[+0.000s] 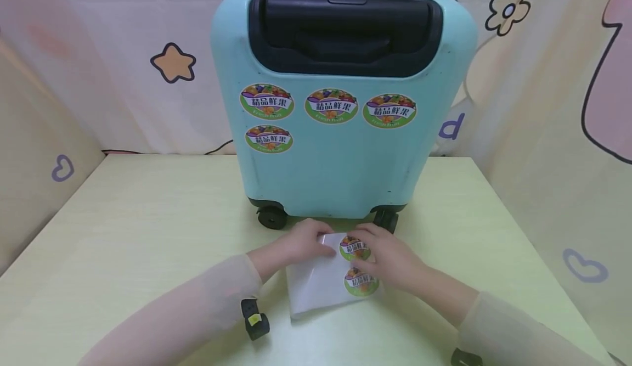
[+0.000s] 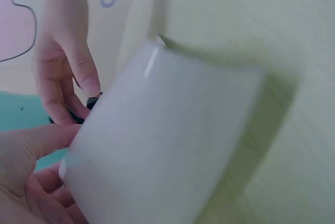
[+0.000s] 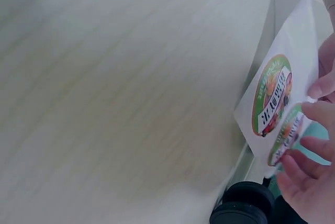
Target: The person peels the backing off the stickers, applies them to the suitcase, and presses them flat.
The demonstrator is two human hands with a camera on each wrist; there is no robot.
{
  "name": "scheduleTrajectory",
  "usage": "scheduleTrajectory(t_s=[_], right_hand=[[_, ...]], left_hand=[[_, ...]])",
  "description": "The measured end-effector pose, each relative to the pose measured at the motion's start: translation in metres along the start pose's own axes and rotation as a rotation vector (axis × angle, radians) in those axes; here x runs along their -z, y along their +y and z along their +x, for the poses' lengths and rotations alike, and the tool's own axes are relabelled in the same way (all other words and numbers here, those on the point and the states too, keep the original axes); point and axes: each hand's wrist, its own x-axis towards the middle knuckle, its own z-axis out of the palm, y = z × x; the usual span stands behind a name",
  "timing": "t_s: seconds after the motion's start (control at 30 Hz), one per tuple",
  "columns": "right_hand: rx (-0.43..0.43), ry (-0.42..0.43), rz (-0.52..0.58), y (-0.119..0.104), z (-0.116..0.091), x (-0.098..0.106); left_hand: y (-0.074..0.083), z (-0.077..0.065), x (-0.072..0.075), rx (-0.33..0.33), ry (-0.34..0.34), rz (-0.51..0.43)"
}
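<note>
A white sheet of stickers [image 1: 313,286] is held up from the table, slightly bent, in front of the suitcase. My left hand [image 1: 308,241] grips its upper left edge, thumb on the front and fingers behind. Two oval fruit stickers show on the sheet's right side, an upper sticker [image 1: 348,249] and a lower sticker [image 1: 361,282]. My right hand [image 1: 390,256] is at the upper sticker, its fingertips on the sticker's edge and its thumb apart from them. The left wrist view shows the sheet's plain white back [image 2: 157,130].
A light blue suitcase [image 1: 326,174] with a black handle panel stands upright on the pale table [image 1: 148,218]. Several matching oval stickers, such as a top-row sticker [image 1: 331,106], are on its front. Its black wheel [image 1: 272,218] is just behind my left hand. Patterned cloth [image 1: 123,20] hangs behind.
</note>
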Motion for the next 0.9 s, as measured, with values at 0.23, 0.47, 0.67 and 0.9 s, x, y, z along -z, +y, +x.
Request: scheduleTrajectory(t_s=[0.23,0.47,0.67,0.9], right_hand=[[0.067,0.182,0.037,-0.007,-0.002,0.003],[0.095,0.259,0.085,-0.014,-0.002,0.002],[0.117,0.316,0.126,-0.016,-0.002,0.002],[0.098,0.305,0.167,-0.015,-0.002,0.002]], left_hand=[[0.0,-0.01,0.007,0.016,0.006,-0.232],[0.006,-0.019,0.006,0.021,-0.002,-0.428],[0.009,-0.023,0.003,-0.007,0.017,-0.467],[0.009,-0.025,0.003,-0.01,0.023,-0.516]])
